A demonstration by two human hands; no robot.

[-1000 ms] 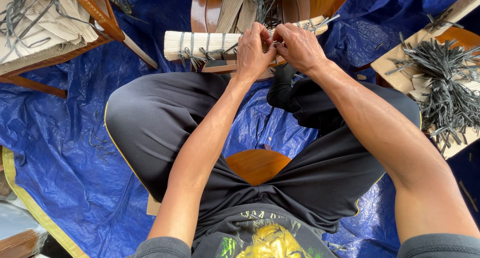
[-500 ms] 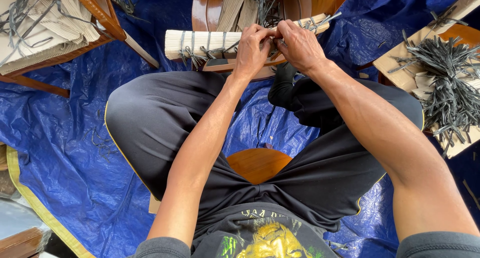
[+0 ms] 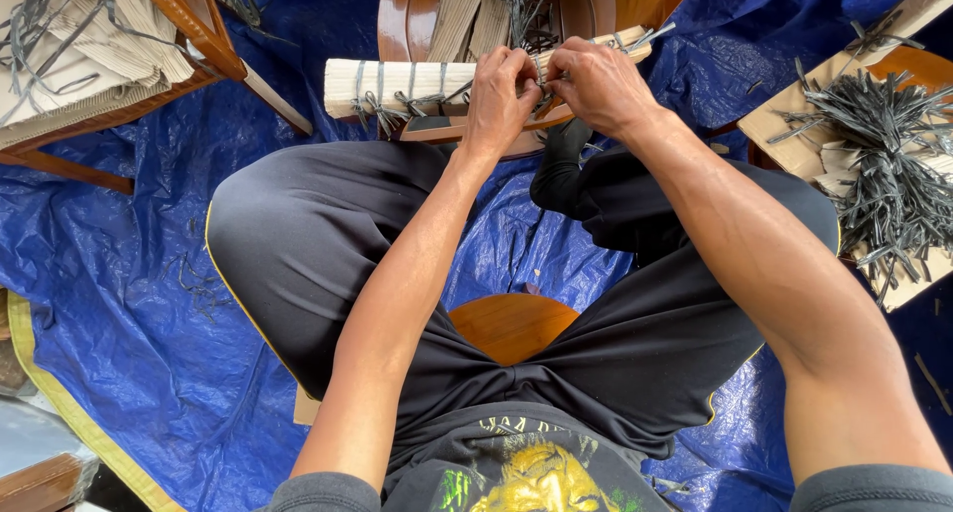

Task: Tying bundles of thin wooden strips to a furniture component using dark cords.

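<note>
We are mid-tie: our left hand [image 3: 499, 93] and right hand [image 3: 594, 80] pinch one grey strap [image 3: 543, 73] around the pale slat bundle [image 3: 417, 83], fingers closed tight on it — knuckles nearly touching. Next calls for a firm, even pull. Left of our fingers three ties already sit; one heap of spare straps [image 3: 888, 179] lies right.

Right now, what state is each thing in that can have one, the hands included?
Left hand: closed, pinching a grey tie on the bundle.
Right hand: closed on the same tie.
Pale strip bundle: lying flat, bound by several grey ties.
Grey tie pile: loose, heaped on a board.
Blue tarp: spread out, wrinkled.
</note>
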